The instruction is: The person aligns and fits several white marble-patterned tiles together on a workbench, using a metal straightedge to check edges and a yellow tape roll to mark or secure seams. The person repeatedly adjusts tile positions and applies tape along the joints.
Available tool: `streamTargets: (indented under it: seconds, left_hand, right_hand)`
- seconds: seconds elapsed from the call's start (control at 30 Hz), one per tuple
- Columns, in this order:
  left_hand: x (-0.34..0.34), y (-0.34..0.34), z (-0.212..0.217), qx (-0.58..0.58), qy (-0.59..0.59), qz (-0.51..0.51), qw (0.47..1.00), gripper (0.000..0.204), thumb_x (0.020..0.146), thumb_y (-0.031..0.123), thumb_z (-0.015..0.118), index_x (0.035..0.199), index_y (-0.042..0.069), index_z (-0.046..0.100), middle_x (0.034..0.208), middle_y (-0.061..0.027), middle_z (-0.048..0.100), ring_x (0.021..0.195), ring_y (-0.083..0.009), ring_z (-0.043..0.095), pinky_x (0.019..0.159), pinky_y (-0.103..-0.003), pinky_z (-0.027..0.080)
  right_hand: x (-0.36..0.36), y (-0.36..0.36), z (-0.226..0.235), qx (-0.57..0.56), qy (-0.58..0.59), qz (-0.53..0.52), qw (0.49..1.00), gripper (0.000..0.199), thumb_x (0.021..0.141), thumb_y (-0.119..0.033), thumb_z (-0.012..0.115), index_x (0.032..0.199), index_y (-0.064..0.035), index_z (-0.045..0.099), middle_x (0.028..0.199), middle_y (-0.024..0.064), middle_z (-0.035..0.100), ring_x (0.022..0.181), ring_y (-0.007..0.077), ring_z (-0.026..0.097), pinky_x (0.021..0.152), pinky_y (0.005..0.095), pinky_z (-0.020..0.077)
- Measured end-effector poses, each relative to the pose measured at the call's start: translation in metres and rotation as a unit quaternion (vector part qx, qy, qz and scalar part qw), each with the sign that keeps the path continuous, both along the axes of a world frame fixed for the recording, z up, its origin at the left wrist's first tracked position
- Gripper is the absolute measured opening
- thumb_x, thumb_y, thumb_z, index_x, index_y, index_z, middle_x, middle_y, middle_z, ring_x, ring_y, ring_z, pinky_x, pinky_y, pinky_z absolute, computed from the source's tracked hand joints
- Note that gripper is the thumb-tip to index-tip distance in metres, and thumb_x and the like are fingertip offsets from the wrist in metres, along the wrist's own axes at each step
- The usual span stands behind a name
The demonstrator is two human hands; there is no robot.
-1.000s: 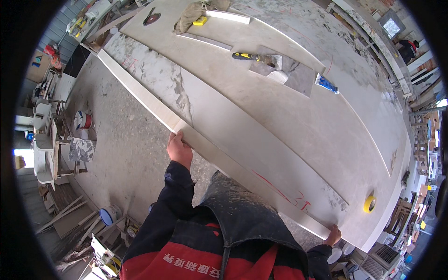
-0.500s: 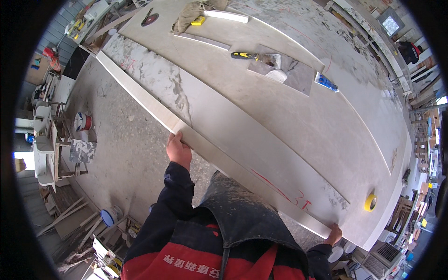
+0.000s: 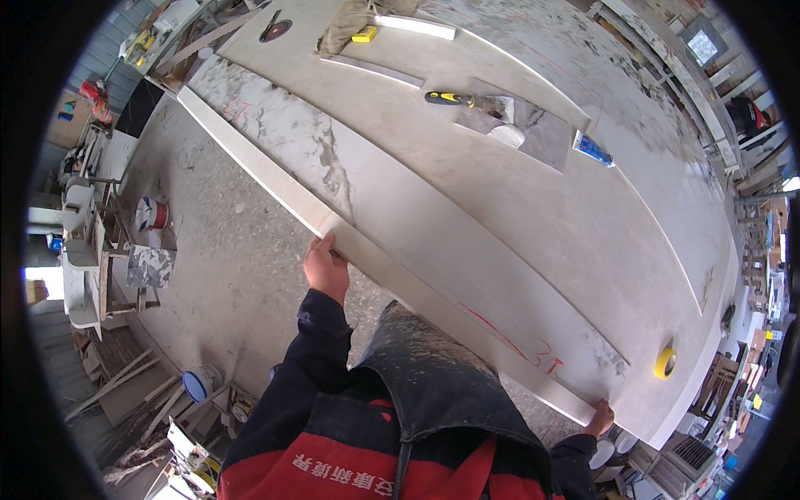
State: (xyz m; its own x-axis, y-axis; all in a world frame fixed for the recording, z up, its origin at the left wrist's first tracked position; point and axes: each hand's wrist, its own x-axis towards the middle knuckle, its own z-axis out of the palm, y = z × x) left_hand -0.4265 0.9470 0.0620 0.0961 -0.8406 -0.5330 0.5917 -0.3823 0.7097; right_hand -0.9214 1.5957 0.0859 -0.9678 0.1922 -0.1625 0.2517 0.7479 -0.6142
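A long grey-white stone strip (image 3: 400, 200) with dark marbled veining and red pen marks lies slantwise along the near side of the table. Its pale front edge strip (image 3: 258, 171) runs along the side facing me. My left hand (image 3: 327, 271) is closed on that edge near the middle, its fingertips on the pale strip and the palm below. At the near right end, my right hand (image 3: 601, 418) pinches the same edge; part of its fingers is hidden behind the stone.
On the large beige slab (image 3: 533, 258) beyond lie a putty knife (image 3: 450, 98) on a small grey tile (image 3: 542, 150), a blue tube (image 3: 592, 150), a yellow tape roll (image 3: 665, 363) and a cutting disc (image 3: 275, 31). Buckets (image 3: 200, 384) and scrap boards stand on the floor at left.
The view has shifted slightly, so the table things appear a little farther right. Both hands keep their hold on the edge in nearly the same places.
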Motion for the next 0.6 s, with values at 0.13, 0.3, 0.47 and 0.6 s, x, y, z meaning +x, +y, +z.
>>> streamTargets:
  seconds: [0.13,0.3,0.47,0.6]
  left_hand:
    - [0.028,-0.01,-0.004,0.01,0.025,-0.021,0.999,0.033,0.098,0.011,0.056,0.129,0.0,0.057,0.119,-0.01,0.067,0.105,-0.0238,0.066,0.088,-0.038,0.054]
    - [0.051,-0.035,0.021,0.047,-0.079,0.057,0.994,0.051,0.096,0.01,0.061,0.145,0.003,0.049,0.124,-0.0117,0.066,0.107,-0.0267,0.065,0.087,-0.038,0.054]
    - [0.032,-0.08,0.06,-0.243,-0.489,-0.099,0.832,0.035,0.096,0.007,0.06,0.13,0.0,0.064,0.122,-0.0122,0.069,0.104,-0.0186,0.066,0.091,-0.032,0.052]
    - [-0.022,-0.135,0.07,-0.426,-0.57,-0.333,0.618,0.038,0.088,0.001,0.057,0.124,0.004,0.066,0.124,-0.0162,0.066,0.116,-0.0339,0.061,0.102,-0.043,0.048]
  right_hand:
    - [-0.002,0.002,-0.001,0.0,-0.002,0.003,1.0,0.039,0.087,-0.028,0.07,0.102,0.0083,0.072,0.093,0.0095,0.073,0.082,0.0208,0.063,0.079,0.0367,0.0503]
    - [0.004,-0.003,0.002,-0.045,-0.007,0.02,0.999,0.034,0.09,-0.025,0.067,0.1,0.0076,0.071,0.092,0.0084,0.072,0.082,0.0198,0.063,0.076,0.0369,0.0505]
    - [0.015,0.013,0.002,-0.078,0.014,0.009,0.997,0.03,0.092,-0.025,0.067,0.087,0.0049,0.065,0.08,0.003,0.061,0.074,0.0174,0.054,0.069,0.0374,0.0454]
    - [0.042,0.005,-0.004,-0.029,0.099,-0.055,0.993,0.035,0.091,-0.029,0.07,0.081,0.0019,0.059,0.075,0.0029,0.052,0.072,0.0163,0.047,0.068,0.0368,0.0417]
